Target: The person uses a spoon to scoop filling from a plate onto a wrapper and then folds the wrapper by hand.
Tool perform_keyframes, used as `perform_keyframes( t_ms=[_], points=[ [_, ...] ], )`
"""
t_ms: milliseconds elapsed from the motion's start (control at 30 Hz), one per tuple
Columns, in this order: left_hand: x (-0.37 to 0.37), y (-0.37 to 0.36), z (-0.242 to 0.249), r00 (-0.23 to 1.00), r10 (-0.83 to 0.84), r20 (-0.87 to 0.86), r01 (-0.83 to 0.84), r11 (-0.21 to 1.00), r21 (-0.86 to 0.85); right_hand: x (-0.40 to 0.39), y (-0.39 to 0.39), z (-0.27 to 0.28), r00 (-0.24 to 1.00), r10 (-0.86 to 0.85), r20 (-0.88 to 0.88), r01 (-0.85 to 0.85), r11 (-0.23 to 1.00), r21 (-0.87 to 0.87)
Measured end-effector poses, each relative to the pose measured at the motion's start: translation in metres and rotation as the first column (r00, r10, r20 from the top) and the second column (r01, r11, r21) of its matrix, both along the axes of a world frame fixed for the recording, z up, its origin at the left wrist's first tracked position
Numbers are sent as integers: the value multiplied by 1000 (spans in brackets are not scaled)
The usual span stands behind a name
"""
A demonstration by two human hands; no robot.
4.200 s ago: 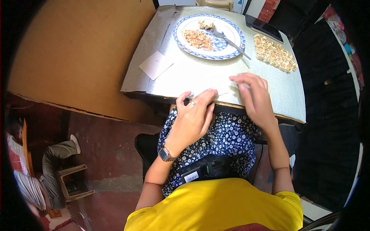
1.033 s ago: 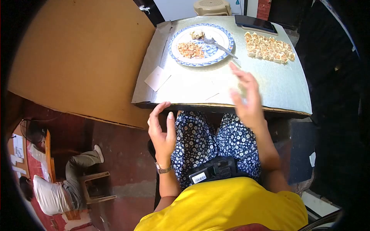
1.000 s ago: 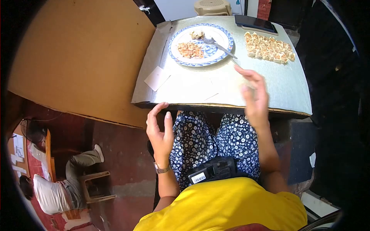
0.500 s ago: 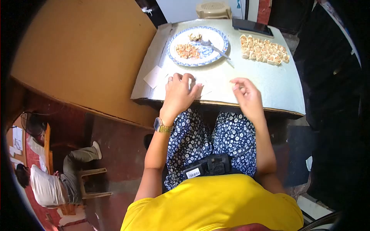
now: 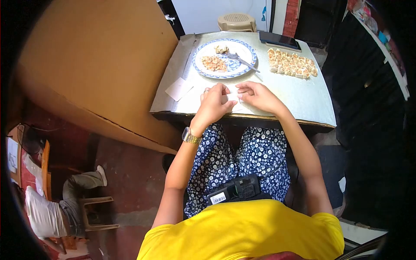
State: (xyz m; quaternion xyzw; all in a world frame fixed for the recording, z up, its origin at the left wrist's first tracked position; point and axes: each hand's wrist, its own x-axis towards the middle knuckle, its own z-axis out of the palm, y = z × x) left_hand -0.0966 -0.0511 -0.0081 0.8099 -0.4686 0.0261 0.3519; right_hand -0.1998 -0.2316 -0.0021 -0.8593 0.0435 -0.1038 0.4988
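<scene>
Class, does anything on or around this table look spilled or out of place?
Nothing looks spilled: the crumbly food sits within the plate. One oddity: a pale scrap below the table's near right corner, perhaps dropped litter.

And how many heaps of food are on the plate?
2: larger orange heap, left on the plate; smaller pale heap, near its far rim.

Pale grey covered table [image 5: 299, 97]: a blue-and-white patterned oval plate [image 5: 200, 70] is set near the far edge, small cream folded dumplings [image 5: 291, 63] are lined up toward the right edge, and a dark flat tablet [image 5: 279, 40] is parked by the far right corner.
</scene>
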Motion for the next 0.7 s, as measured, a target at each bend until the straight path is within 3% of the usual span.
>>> perform_keyframes(
  t_ms=[167, 267, 367, 533, 633, 700],
  points=[
    [0, 2, -1, 997, -69, -39, 65, 992, -105, 5, 7, 0, 1000, 8, -28, -11, 997, -78],
    [-4, 6, 6, 941, -112, -320, 43, 976, -216, 4, 15, 14, 994, -89, -62, 78, 984, -160],
    [3, 8, 3, 904, -124, -410, -13, 949, -316, 5, 14, 13, 989, -135, -53, 127, 983, -132],
    [9, 5, 2, 895, -108, -433, -59, 933, -355, 10, 16, 17, 980, -154, -123, 138, 982, -131],
    [6, 5, 9, 908, -94, -408, -50, 943, -329, 16, 13, 12, 997, -71, 1, 71, 988, -137],
    [6, 5, 11, 916, -84, -391, -47, 948, -315, 17, 11, 17, 998, -60, -28, 54, 981, -188]
  ],
)
